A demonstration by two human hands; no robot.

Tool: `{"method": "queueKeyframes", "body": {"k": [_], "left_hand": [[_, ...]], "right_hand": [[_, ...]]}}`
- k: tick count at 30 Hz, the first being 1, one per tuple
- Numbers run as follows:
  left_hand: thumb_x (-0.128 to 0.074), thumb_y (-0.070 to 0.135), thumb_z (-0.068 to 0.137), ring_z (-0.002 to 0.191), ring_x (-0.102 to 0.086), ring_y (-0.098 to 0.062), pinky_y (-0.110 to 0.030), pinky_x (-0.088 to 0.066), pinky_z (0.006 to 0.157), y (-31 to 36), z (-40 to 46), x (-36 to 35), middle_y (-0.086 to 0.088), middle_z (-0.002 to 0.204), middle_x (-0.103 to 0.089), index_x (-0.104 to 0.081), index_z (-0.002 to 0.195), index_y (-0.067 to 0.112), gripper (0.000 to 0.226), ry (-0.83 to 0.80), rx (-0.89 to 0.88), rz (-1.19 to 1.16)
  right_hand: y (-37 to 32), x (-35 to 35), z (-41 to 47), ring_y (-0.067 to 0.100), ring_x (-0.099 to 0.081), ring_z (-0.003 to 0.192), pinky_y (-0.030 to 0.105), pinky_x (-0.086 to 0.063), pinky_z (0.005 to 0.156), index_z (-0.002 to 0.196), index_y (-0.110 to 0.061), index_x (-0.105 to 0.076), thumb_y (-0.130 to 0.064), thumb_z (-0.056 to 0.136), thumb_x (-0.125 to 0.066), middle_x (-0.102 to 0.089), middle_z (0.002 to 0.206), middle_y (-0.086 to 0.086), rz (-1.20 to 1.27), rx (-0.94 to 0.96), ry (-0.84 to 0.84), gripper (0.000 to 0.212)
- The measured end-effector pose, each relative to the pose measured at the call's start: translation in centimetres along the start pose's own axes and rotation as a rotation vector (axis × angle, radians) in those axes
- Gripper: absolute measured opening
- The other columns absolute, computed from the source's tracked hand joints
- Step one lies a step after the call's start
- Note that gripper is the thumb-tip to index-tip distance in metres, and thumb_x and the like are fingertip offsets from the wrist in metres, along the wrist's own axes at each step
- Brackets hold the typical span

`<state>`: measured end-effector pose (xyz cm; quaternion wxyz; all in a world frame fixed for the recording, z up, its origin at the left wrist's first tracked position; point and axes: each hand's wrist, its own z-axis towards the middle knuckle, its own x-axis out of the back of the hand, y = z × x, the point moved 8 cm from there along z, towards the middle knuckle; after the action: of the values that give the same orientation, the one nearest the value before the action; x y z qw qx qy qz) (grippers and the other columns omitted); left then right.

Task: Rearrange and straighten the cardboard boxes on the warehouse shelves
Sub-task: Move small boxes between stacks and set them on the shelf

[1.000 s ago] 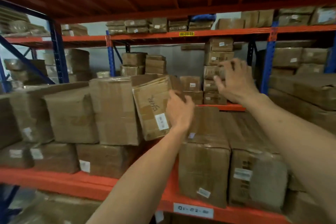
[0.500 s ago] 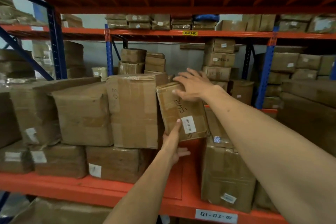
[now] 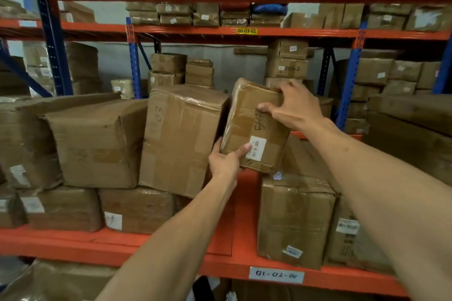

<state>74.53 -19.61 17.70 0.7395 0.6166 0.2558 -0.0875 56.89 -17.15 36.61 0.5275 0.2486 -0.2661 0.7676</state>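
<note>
Both hands are on one small cardboard box [image 3: 254,127], the one with a handwritten mark and a white barcode sticker [image 3: 256,148] on its front. The left hand [image 3: 223,160] grips its lower left corner, thumb laid across the front face and fingers curled behind. The right hand [image 3: 294,106] grips the upper right corner, fingers over the top edge and thumb on the front. The box is tilted, top leaning left, held above a bare strip of the orange shelf [image 3: 239,227] between two groups of boxes.

Just to its left stands a tall taped box [image 3: 181,139] marked in pen, and the small box's left edge is touching or nearly touching it; I cannot tell which. Left of that sits a wide, dented box [image 3: 97,144]. These two rest on a lower row, of which I count two flat boxes [image 3: 137,210] plainly, with more running off to the left edge. To the right, below the held box, one wrapped box [image 3: 296,220] stands on the shelf, with another [image 3: 347,232] just beside it, partly behind the right forearm.

The shelf's front beam carries one white handwritten label [image 3: 276,275]. On the rack behind, a yellow tag [image 3: 247,31] sits on the upper beam, with many smaller boxes stacked there, too many and too blurred to count.
</note>
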Motion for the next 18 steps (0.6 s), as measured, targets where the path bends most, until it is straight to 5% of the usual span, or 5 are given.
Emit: {"method": "queueKeyframes", "body": {"k": [5, 9, 12, 18], "left_hand": [[-0.100, 0.028, 0.055, 0.105, -0.071, -0.019, -0.039, -0.057, 0.096, 3.8, 1.2, -4.0, -0.005, 0.119, -0.073, -0.056, 0.142, 0.020, 0.098, -0.145, -0.203, 0.456], [-0.100, 0.032, 0.055, 0.099, -0.066, -0.005, -0.016, -0.055, 0.080, 4.8, 0.5, -6.6, 0.005, 0.119, -0.069, -0.056, 0.141, 0.028, 0.097, -0.276, -0.324, 0.657], [-0.097, 0.028, 0.061, 0.116, -0.063, -0.016, -0.034, -0.054, 0.100, 5.0, -0.8, -10.2, 0.000, 0.128, -0.068, -0.058, 0.140, 0.029, 0.089, -0.370, -0.397, 0.819], [-0.094, 0.027, 0.064, 0.128, -0.056, -0.026, -0.046, -0.042, 0.113, 3.2, -2.8, -15.5, -0.003, 0.133, -0.066, -0.060, 0.138, 0.033, 0.081, -0.474, -0.496, 0.956]], "right_hand": [[9.0, 1.4, -4.1, 0.024, -0.057, 0.111, 0.047, -0.051, 0.094, 0.124, -0.021, -0.062, -0.069, 0.075, -0.073, -0.058, 0.121, 0.002, 0.328, -0.385, 0.147, 0.069], [13.4, -0.5, -8.9, 0.022, -0.054, 0.111, 0.041, -0.049, 0.092, 0.118, -0.022, -0.061, -0.064, 0.078, -0.075, -0.058, 0.119, 0.001, 0.517, -0.581, 0.192, 0.059], [16.5, -1.7, -13.4, 0.021, -0.057, 0.105, 0.031, -0.046, 0.080, 0.116, -0.022, -0.064, -0.059, 0.080, -0.076, -0.062, 0.108, -0.002, 0.633, -0.774, 0.255, 0.053], [21.1, -2.6, -19.2, 0.025, -0.060, 0.099, 0.048, -0.051, 0.094, 0.097, -0.023, -0.060, -0.059, 0.080, -0.071, -0.067, 0.110, 0.006, 0.746, -1.028, 0.353, 0.042]]}}
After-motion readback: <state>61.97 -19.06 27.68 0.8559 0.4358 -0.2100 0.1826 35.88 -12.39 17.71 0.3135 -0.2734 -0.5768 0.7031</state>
